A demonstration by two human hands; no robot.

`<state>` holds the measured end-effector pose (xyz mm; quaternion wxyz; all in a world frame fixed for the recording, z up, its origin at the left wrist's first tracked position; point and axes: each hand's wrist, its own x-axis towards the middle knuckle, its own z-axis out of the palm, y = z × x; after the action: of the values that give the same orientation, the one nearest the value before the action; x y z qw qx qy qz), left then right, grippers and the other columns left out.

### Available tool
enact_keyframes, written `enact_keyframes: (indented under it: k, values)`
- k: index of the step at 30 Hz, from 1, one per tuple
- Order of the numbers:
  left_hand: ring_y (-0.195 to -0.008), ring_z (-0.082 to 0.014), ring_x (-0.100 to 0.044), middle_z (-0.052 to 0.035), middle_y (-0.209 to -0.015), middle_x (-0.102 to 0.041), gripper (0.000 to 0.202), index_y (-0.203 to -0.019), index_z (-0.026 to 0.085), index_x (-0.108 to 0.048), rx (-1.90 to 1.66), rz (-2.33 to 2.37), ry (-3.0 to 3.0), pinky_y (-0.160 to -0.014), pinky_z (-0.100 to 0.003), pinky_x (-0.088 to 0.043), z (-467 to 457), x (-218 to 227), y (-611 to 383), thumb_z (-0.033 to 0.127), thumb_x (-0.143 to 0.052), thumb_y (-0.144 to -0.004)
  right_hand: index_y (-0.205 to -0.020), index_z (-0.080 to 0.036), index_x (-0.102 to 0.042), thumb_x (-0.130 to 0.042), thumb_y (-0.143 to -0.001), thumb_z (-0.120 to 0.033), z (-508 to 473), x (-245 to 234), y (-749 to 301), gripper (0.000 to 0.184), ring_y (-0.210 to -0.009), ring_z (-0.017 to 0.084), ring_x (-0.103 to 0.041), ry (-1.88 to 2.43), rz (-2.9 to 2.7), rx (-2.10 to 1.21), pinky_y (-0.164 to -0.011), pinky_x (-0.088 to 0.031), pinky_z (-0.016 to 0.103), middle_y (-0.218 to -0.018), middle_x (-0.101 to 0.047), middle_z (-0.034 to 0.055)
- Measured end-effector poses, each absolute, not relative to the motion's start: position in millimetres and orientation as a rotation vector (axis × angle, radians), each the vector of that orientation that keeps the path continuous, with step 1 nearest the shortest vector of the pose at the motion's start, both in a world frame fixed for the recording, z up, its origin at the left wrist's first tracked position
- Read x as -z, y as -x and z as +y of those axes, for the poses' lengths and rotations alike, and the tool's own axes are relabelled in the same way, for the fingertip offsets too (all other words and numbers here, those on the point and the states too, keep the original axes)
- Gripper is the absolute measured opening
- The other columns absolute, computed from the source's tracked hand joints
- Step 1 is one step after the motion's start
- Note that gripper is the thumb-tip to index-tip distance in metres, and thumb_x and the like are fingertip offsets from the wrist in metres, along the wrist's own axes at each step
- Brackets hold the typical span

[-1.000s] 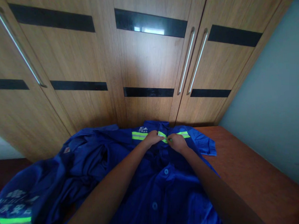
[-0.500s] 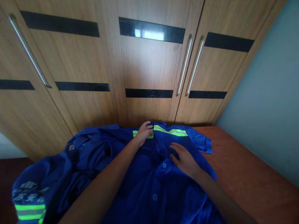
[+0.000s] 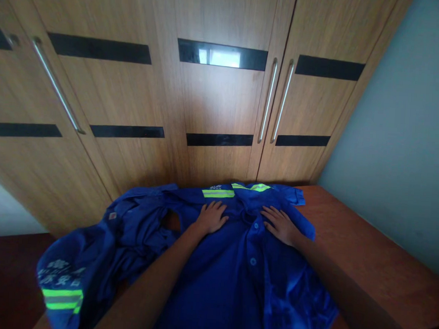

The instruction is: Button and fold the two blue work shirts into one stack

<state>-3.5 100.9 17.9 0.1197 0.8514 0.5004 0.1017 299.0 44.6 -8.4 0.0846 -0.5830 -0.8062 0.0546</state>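
Observation:
A blue work jacket [image 3: 212,278] with buttons and yellow-green reflective strips lies spread in front of me. My left hand [image 3: 212,217] rests flat on its upper part, just below a reflective strip, with the fingers spread. To the right, my right hand [image 3: 280,225] lies on the cloth beside the button line, fingers stretched out. Neither hand grips the fabric. At the left is a second heap of blue clothing [image 3: 133,229], crumpled, with white lettering and a reflective band on its lower end; whether it joins the jacket I cannot tell.
Behind the clothing stands a wooden wardrobe [image 3: 223,105] with dark strips and long metal handles [image 3: 268,100]. The clothes lie on a reddish-brown surface [image 3: 366,258]. A pale blue-grey wall [image 3: 398,160] borders it on the right.
My left hand has moved off the reflective strip toward me, and both hands now lie flatter on the jacket. The cloth has shifted, baring a gap of the surface at the left.

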Motion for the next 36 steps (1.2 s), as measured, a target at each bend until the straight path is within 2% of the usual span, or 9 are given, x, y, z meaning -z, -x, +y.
enact_keyframes:
  k: [3, 8, 11, 14, 18, 22, 30, 33, 36]
  values:
    - [-0.14, -0.0346, -0.026, -0.0119, -0.153, -0.033, 0.057, -0.141, 0.022, -0.041, -0.204, 1.511, -2.557, -0.11, -0.058, -0.02, 102.5, -12.7, 8.2, 0.05, -0.039, -0.091, -0.145, -0.023, -0.038, -0.03, -0.097, -0.041, 52.5, 7.1, -298.1, 0.051, -0.142, 0.029, -0.022, 1.84, -2.406, -0.125, -0.111, -0.022, 0.057, -0.154, -0.03, 0.0085]
    - [-0.14, -0.0363, -0.025, -0.0131, -0.154, -0.03, 0.057, -0.144, 0.022, -0.035, -0.094, 1.567, -2.616, -0.107, -0.062, -0.022, 109.1, -11.8, 4.1, 0.045, -0.034, -0.092, -0.132, -0.019, -0.054, -0.03, -0.097, -0.032, 43.5, 7.2, -263.1, 0.044, -0.137, 0.026, -0.034, 1.686, -2.293, -0.18, -0.11, -0.03, 0.048, -0.145, -0.045, 0.0108]
    - [-0.14, -0.037, -0.026, -0.0137, -0.154, -0.03, 0.06, -0.147, 0.024, -0.03, -0.056, 1.569, -2.653, -0.105, -0.064, -0.024, 110.0, -16.4, -1.9, 0.038, -0.041, -0.089, -0.137, -0.017, -0.048, -0.029, -0.098, -0.035, 31.9, -0.2, -239.6, 0.047, -0.136, 0.024, -0.036, 1.564, -2.221, -0.185, -0.11, -0.032, 0.046, -0.145, -0.045, 0.0107]
    - [-0.141, -0.0335, -0.025, -0.0117, -0.155, -0.028, 0.069, -0.149, 0.027, -0.023, -0.045, 1.546, -2.706, -0.109, -0.059, -0.023, 107.1, -21.5, -7.3, 0.029, -0.047, -0.084, -0.144, -0.014, -0.038, -0.035, -0.095, -0.039, 17.6, -9.4, -219.4, 0.054, -0.141, 0.027, -0.027, 1.55, -2.276, -0.078, -0.113, -0.023, 0.051, -0.151, -0.035, 0.0122]
    - [-0.14, -0.0315, -0.028, -0.011, -0.153, -0.032, 0.065, -0.146, 0.026, -0.031, -0.033, 1.547, -2.743, -0.11, -0.053, -0.025, 98.9, -28.3, -12.3, 0.025, -0.048, -0.083, -0.144, -0.017, -0.039, -0.043, -0.089, -0.03, 4.2, -13.5, -201.0, 0.056, -0.14, 0.029, -0.027, 1.483, -2.493, -0.024, -0.113, -0.016, 0.055, -0.152, -0.034, 0.0122]
    - [-0.138, -0.0353, -0.031, -0.0166, -0.149, -0.037, 0.055, -0.139, 0.019, -0.043, -0.041, 1.637, -2.743, -0.107, -0.056, -0.028, 77.6, -44.5, -13.6, 0.022, -0.048, -0.084, -0.14, -0.019, -0.046, -0.045, -0.089, -0.028, 3.2, -16.2, -197.8, 0.052, -0.137, 0.031, -0.034, 1.535, -2.537, -0.103, -0.11, -0.024, 0.056, -0.148, -0.04, 0.0125]
    - [-0.12, -0.027, -0.054, -0.0099, -0.13, -0.057, 0.037, -0.124, 0.023, -0.057, -0.292, 1.644, -2.794, -0.098, -0.044, -0.047, -55.5, -74.2, 38.5, 0.024, -0.049, -0.087, -0.14, -0.018, -0.044, -0.046, -0.093, -0.036, -41.1, -16.4, -240.8, 0.051, -0.135, 0.023, -0.038, 1.368, -2.328, -0.262, -0.113, -0.033, 0.042, -0.147, -0.042, 0.0114]
    - [-0.099, -0.0209, -0.065, -0.0051, -0.11, -0.066, 0.026, -0.11, 0.027, -0.063, -0.532, 1.599, -2.853, -0.086, -0.034, -0.055, -108.5, -51.1, 86.4, 0.037, -0.05, -0.09, -0.131, -0.024, -0.052, -0.043, -0.094, -0.036, -68.5, -6.7, -282.9, 0.04, -0.127, 0.022, -0.048, 1.427, -2.149, -0.218, -0.109, -0.039, 0.042, -0.138, -0.051, 0.0087]
    - [-0.093, -0.021, -0.068, -0.0031, -0.107, -0.069, 0.04, -0.111, 0.031, -0.064, -0.725, 1.485, -3.019, -0.077, -0.029, -0.058, -142.1, -18.5, 134.8, 0.057, -0.06, -0.08, -0.114, -0.022, -0.061, -0.043, -0.093, -0.037, -90.2, 4.4, -335.8, 0.031, -0.113, 0.024, -0.059, 1.595, -1.99, -0.13, -0.103, -0.045, 0.044, -0.12, -0.062, 0.0105]
